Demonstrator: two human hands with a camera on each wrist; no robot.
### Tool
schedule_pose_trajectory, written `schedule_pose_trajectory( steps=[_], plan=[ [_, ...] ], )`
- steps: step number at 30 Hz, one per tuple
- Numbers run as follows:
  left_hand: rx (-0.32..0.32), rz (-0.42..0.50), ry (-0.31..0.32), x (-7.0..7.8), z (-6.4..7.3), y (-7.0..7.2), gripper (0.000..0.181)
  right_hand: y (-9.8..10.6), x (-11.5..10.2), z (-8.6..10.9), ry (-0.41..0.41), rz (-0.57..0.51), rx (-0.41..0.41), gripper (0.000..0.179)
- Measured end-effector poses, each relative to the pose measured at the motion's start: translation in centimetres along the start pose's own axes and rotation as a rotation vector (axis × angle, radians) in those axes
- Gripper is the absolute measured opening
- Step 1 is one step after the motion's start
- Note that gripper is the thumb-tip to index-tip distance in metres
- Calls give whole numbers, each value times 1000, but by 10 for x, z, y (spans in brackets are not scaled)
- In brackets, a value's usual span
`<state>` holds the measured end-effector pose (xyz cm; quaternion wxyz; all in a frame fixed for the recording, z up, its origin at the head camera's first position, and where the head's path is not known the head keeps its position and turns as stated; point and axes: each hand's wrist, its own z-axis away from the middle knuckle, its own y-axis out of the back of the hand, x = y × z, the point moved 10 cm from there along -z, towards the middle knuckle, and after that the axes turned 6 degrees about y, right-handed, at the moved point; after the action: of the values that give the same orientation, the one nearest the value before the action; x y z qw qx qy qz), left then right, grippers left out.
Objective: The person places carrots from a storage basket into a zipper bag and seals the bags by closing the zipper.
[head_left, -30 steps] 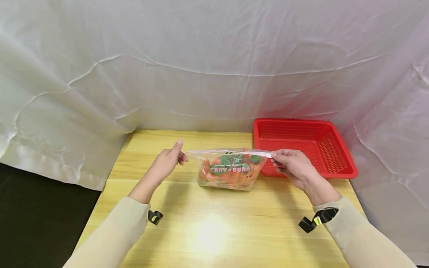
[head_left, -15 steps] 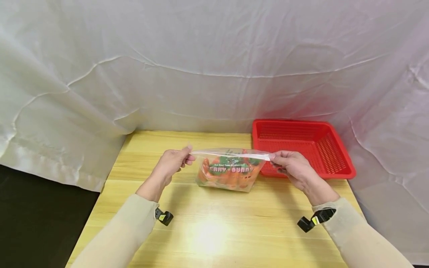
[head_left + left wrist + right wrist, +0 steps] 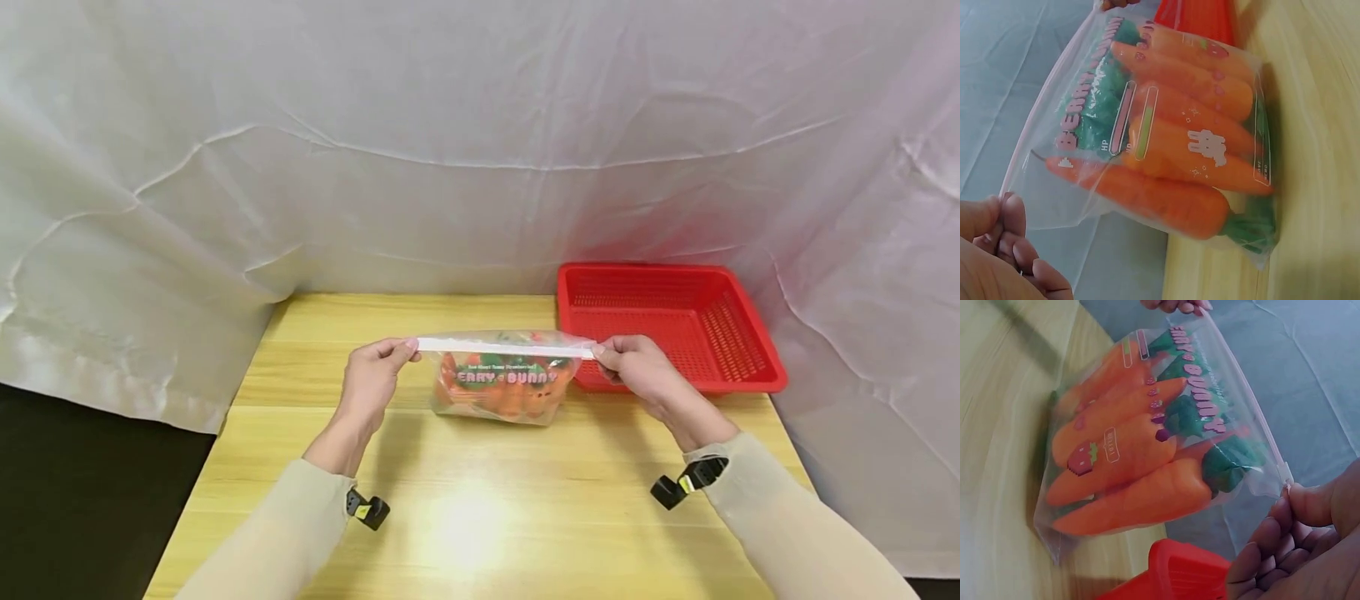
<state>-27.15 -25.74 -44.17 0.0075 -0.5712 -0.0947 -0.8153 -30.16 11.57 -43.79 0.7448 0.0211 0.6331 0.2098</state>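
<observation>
A clear zip bag (image 3: 495, 400) printed with pink lettering stands upright over the table, its mouth strip stretched straight between both hands. Inside it lie several orange carrots (image 3: 1172, 206) with green tops, pointing different ways. My left hand (image 3: 369, 379) pinches the left end of the strip between thumb and fingers. At the other end, my right hand (image 3: 641, 371) pinches the corner beside a small white slider (image 3: 1284, 472). In the right wrist view the thumb presses against the curled fingers right at that slider.
A red perforated basket (image 3: 750, 333) stands at the table's back right, close behind the right hand. The wooden table (image 3: 465, 475) extends in front of the bag. A pale cloth (image 3: 420, 208) hangs along the back and sides.
My left hand, first apart from the bag with its thumb raised, has come to the left corner and now pinches it. The strip has become straight. The right hand keeps its hold.
</observation>
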Motion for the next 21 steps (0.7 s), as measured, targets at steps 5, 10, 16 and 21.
schedule_pose_trajectory(
  steps=[5,10,16,21],
  plan=[
    [30,41,-5,-2,4,-1,34,-5,-1,-4,13,26,-58,26],
    [20,40,31,-8,3,-3,32,-7,7,-7,-26,-88,-85,24],
    [32,34,29,-9,3,-3,34,-4,13,-4,-71,-193,-90,30],
    [41,31,30,-7,4,-2,32,0,9,-2,-46,-267,-63,17]
  ],
)
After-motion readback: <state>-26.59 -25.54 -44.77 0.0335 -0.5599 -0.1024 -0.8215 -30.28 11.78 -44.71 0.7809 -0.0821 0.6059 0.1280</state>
